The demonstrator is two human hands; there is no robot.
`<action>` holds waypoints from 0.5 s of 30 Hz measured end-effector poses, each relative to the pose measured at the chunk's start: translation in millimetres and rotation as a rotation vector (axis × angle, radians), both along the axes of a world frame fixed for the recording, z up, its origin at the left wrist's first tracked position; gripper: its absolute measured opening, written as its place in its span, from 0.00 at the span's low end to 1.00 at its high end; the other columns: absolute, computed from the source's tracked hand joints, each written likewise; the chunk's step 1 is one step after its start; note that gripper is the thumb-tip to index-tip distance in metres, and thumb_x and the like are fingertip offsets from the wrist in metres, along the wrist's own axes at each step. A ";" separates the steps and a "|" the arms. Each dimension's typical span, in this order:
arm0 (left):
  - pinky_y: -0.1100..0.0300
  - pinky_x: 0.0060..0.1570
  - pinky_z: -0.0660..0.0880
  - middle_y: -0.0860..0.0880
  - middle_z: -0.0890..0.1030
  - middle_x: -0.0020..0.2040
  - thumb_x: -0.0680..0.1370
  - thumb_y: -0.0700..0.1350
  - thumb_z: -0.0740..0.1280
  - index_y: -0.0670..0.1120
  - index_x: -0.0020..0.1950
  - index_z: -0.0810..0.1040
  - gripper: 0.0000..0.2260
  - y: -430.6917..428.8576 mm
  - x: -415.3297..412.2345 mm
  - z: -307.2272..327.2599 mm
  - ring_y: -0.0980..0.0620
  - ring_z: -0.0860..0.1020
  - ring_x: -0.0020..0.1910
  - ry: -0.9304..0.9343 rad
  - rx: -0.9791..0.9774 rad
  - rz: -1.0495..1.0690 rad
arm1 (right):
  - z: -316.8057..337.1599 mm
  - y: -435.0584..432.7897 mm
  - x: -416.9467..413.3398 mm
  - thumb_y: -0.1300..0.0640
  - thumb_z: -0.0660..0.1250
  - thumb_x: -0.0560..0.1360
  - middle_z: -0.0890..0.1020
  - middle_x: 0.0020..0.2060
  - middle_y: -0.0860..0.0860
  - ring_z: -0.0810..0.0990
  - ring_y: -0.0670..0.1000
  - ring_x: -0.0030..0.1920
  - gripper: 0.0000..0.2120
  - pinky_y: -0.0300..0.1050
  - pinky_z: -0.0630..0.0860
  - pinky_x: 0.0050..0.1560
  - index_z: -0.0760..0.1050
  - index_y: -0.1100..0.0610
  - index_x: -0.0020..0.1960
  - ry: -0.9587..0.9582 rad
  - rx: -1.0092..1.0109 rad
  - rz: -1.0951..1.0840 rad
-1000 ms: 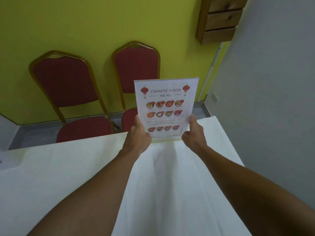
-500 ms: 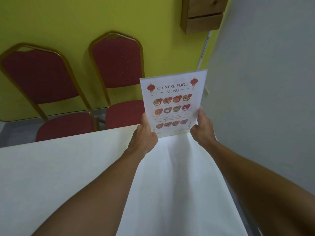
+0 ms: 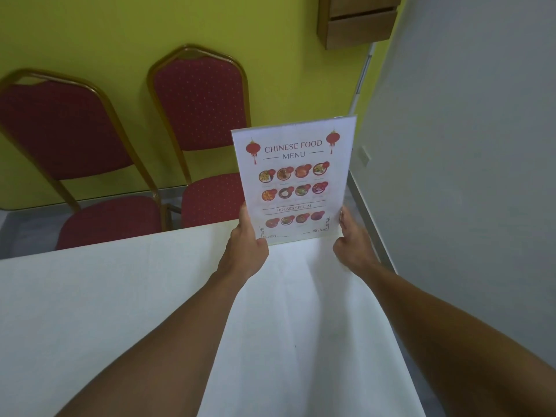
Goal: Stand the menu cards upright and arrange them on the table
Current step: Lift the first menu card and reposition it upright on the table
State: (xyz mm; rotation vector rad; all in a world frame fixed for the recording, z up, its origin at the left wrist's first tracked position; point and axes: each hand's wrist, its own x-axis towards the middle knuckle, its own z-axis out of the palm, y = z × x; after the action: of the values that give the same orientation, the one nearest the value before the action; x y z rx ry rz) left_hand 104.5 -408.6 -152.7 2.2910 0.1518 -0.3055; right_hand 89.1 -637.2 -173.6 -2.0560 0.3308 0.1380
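A white "Chinese Food Menu" card [image 3: 293, 179] in a clear holder stands upright near the far right corner of the white-clothed table [image 3: 120, 296], its printed side facing me. My left hand [image 3: 245, 249] grips its lower left edge with the thumb on the front. My right hand [image 3: 353, 243] holds its lower right edge. The card's foot is hidden behind my hands and the cloth's far edge. No other menu card is in view.
Two red padded chairs with gold frames, one [image 3: 69, 164] at the left and one [image 3: 204, 127] in the middle, stand beyond the table against a yellow-green wall. A grey wall [image 3: 466, 176] runs close along the table's right side. A wooden box [image 3: 358, 22] hangs high up.
The view has shifted, so the card and both hands sit lower and further right in the frame. My grip on the card's lower edges is the same.
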 end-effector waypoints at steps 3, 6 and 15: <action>0.48 0.54 0.80 0.51 0.75 0.66 0.77 0.38 0.64 0.59 0.78 0.40 0.41 -2.2 -1.3 -3.9 0.48 0.76 0.60 0.033 0.015 -0.013 | -8.1 -0.6 -0.1 0.73 0.62 0.73 0.80 0.64 0.44 0.78 0.51 0.59 0.40 0.46 0.84 0.49 0.63 0.39 0.75 0.004 0.022 -0.006; 0.49 0.52 0.80 0.53 0.74 0.65 0.76 0.38 0.65 0.61 0.77 0.33 0.45 -5.5 -2.5 -7.1 0.50 0.76 0.58 0.075 0.006 -0.023 | -11.8 -0.6 3.8 0.71 0.63 0.74 0.80 0.64 0.44 0.79 0.51 0.57 0.37 0.39 0.83 0.46 0.64 0.41 0.75 -0.002 0.015 -0.009; 0.51 0.47 0.79 0.52 0.75 0.63 0.77 0.40 0.64 0.59 0.76 0.29 0.46 -12.2 1.6 -11.6 0.50 0.77 0.52 0.082 0.023 -0.008 | -16.1 -1.9 11.5 0.73 0.56 0.72 0.81 0.63 0.46 0.80 0.51 0.61 0.33 0.33 0.79 0.46 0.67 0.46 0.71 0.004 0.046 -0.034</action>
State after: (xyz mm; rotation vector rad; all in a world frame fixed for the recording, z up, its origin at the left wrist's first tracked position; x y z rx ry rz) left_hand 106.1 -420.7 -164.3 2.3038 0.1884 -0.4044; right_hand 100.6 -639.1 -189.6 -2.0036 0.3613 0.1283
